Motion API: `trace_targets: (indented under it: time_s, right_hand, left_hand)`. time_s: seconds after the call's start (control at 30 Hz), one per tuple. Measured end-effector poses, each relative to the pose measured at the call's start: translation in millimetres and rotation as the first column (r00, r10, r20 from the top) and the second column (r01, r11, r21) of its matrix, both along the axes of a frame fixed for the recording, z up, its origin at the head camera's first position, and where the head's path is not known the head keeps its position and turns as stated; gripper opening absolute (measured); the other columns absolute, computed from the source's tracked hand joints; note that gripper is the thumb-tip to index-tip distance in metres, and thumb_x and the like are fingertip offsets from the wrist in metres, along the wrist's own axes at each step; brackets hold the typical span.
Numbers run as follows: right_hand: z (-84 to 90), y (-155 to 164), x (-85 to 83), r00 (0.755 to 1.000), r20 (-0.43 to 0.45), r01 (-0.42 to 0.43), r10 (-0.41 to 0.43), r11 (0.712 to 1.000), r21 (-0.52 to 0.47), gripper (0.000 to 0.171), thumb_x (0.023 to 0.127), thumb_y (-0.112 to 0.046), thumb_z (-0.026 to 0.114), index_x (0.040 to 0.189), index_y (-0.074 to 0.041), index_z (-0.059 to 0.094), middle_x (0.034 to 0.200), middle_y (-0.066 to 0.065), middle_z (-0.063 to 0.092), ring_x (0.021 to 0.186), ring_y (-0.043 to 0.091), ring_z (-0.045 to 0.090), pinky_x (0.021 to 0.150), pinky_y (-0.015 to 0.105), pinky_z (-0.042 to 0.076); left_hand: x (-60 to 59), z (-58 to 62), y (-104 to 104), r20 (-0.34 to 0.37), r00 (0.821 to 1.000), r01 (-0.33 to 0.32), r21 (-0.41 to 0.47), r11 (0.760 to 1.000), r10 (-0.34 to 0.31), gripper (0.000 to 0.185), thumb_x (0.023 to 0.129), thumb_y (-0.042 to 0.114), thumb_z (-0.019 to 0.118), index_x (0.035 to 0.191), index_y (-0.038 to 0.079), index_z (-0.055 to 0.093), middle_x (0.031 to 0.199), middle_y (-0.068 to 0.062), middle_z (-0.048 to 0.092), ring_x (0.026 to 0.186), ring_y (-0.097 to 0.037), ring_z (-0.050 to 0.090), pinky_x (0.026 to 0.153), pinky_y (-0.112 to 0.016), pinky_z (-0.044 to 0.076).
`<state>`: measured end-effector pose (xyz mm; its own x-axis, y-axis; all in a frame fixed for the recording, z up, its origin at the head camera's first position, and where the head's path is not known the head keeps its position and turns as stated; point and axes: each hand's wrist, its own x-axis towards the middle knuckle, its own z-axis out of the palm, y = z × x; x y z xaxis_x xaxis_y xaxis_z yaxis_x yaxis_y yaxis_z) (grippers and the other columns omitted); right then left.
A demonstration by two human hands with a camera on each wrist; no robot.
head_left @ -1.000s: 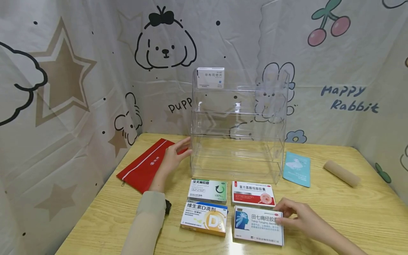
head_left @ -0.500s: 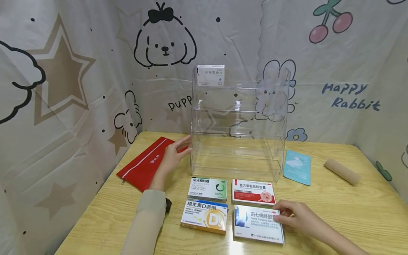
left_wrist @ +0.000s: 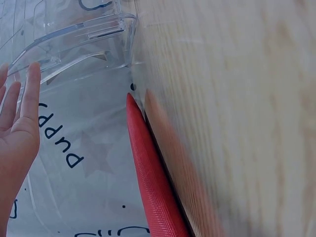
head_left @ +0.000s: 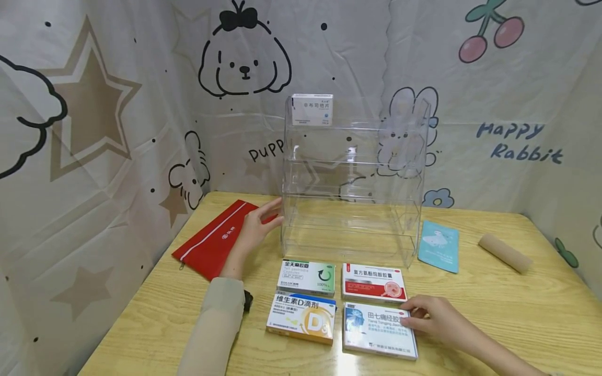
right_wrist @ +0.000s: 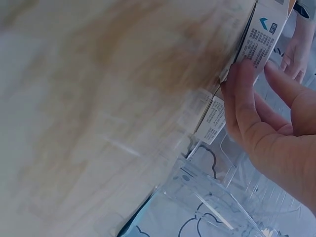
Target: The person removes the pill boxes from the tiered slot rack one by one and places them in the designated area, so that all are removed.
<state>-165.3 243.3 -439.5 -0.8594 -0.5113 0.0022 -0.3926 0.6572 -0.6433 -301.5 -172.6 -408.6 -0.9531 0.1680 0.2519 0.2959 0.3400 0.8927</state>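
My left hand (head_left: 255, 228) is at the left side of a clear acrylic tiered rack (head_left: 350, 230), fingers extended and fingertips right at its side panel; the left wrist view shows the same straight fingers. My right hand (head_left: 437, 319) holds the right edge of a white-and-blue medicine box (head_left: 380, 337), thumb over its top and fingers curled against its side (right_wrist: 259, 42). This box lies flat in front of a red-and-white medicine box (head_left: 373, 282). To its left lie an orange-and-white vitamin D box (head_left: 302, 319) and a green-and-white medicine box (head_left: 307, 278).
On the rack's top tier, at the left, stands a small white medicine box (head_left: 312, 109). A red zip pouch (head_left: 213, 237) lies left of the rack. To the right are a light-blue packet (head_left: 438, 246) and a brown cardboard tube (head_left: 505, 253). A printed curtain (head_left: 329, 62) hangs behind the table.
The white-and-blue box has shifted slightly left under my right hand, closer in line with the red-and-white box. My left hand stays at the rack's side.
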Motion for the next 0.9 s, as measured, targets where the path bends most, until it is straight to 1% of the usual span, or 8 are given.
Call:
trace_targets:
  time_s: [0.03, 0.17, 0.3, 0.4, 0.57, 0.7, 0.8, 0.9]
  right_hand:
    - [-0.2, 0, -0.1, 1.000, -0.004, 0.003, -0.003, 1.000, 0.002, 0.028, 0.087, -0.024, 0.073, 0.101, 0.001, 0.072, 0.086, 0.000, 0.072, 0.072, -0.010, 0.055, 0.059, 0.017, 0.050]
    - [0.2, -1, -0.1, 1.000, -0.006, 0.008, -0.008, 1.000, -0.003, 0.025, 0.087, -0.022, 0.073, 0.099, 0.000, 0.071, 0.085, 0.001, 0.072, 0.072, -0.010, 0.056, 0.059, 0.017, 0.050]
    - [2.8, -1, 0.9, 1.000, 0.008, 0.027, -0.027, 1.000, -0.015, 0.023, 0.087, -0.024, 0.073, 0.098, -0.004, 0.071, 0.086, 0.000, 0.072, 0.072, -0.010, 0.057, 0.059, 0.016, 0.051]
    - [5.9, 0, 2.4, 0.999, -0.018, 0.047, -0.048, 0.998, -0.029, 0.018, 0.088, -0.024, 0.073, 0.095, -0.008, 0.071, 0.086, 0.000, 0.073, 0.071, -0.008, 0.059, 0.059, 0.017, 0.052]
    - [17.3, 3, 0.5, 0.989, -0.105, 0.099, -0.102, 0.994, -0.036, 0.006, 0.089, -0.019, 0.071, 0.090, -0.013, 0.071, 0.085, -0.003, 0.072, 0.071, -0.008, 0.060, 0.058, 0.019, 0.053]
    - [33.0, 4, -6.8, 0.973, -0.180, 0.139, -0.147, 0.989, -0.057, 0.006, 0.089, -0.015, 0.071, 0.092, -0.010, 0.070, 0.086, -0.002, 0.071, 0.070, -0.007, 0.059, 0.057, 0.019, 0.055]
    - [46.0, 4, -14.8, 0.956, -0.249, 0.139, -0.156, 0.987, -0.082, 0.007, 0.088, -0.011, 0.071, 0.094, -0.007, 0.070, 0.087, 0.000, 0.071, 0.070, -0.006, 0.059, 0.056, 0.019, 0.055]
    - [59.2, 0, -25.8, 0.929, -0.338, 0.129, -0.152, 0.988, -0.090, 0.009, 0.087, -0.010, 0.072, 0.096, -0.008, 0.071, 0.088, 0.000, 0.072, 0.073, -0.008, 0.059, 0.056, 0.018, 0.055]
  left_hand:
    - [-4.0, -4.3, -1, -0.004, 1.000, -0.002, 0.002, 1.000, 0.002, 0.056, 0.094, 0.007, 0.063, 0.147, 0.010, 0.045, 0.149, -0.015, 0.049, 0.135, -0.032, 0.051, 0.108, -0.048, 0.046]
    - [-4.8, -3.6, -1, -0.008, 1.000, -0.001, -0.001, 1.000, 0.001, 0.056, 0.094, 0.007, 0.064, 0.147, 0.010, 0.046, 0.149, -0.015, 0.049, 0.135, -0.032, 0.051, 0.108, -0.048, 0.046]
    - [-5.2, -2.3, 0, -0.011, 1.000, -0.001, 0.007, 1.000, 0.001, 0.056, 0.093, 0.006, 0.064, 0.146, 0.011, 0.046, 0.148, -0.013, 0.050, 0.135, -0.031, 0.052, 0.107, -0.047, 0.047]
    - [-5.4, -1.4, 1, -0.018, 1.000, 0.004, 0.005, 1.000, -0.004, 0.057, 0.093, 0.005, 0.064, 0.146, 0.010, 0.046, 0.149, -0.014, 0.050, 0.135, -0.032, 0.052, 0.106, -0.046, 0.047]
    - [-5.1, -1.2, 0, -0.013, 1.000, 0.005, 0.004, 1.000, -0.005, 0.057, 0.093, 0.007, 0.065, 0.147, 0.011, 0.045, 0.149, -0.014, 0.049, 0.135, -0.032, 0.051, 0.106, -0.046, 0.048]
    - [-4.7, -2.0, 0, 0.002, 1.000, -0.004, 0.005, 1.000, 0.004, 0.057, 0.093, 0.010, 0.066, 0.146, 0.013, 0.046, 0.149, -0.013, 0.050, 0.135, -0.031, 0.051, 0.107, -0.046, 0.047]
    - [-5.3, -3.8, -1, 0.000, 1.000, -0.005, 0.001, 1.000, 0.005, 0.057, 0.093, 0.010, 0.066, 0.146, 0.011, 0.046, 0.149, -0.013, 0.050, 0.135, -0.031, 0.051, 0.107, -0.046, 0.047]
    - [-5.5, -5.2, -2, -0.003, 1.000, -0.005, -0.001, 1.000, 0.005, 0.057, 0.093, 0.010, 0.066, 0.146, 0.010, 0.046, 0.149, -0.013, 0.050, 0.135, -0.032, 0.051, 0.107, -0.046, 0.047]
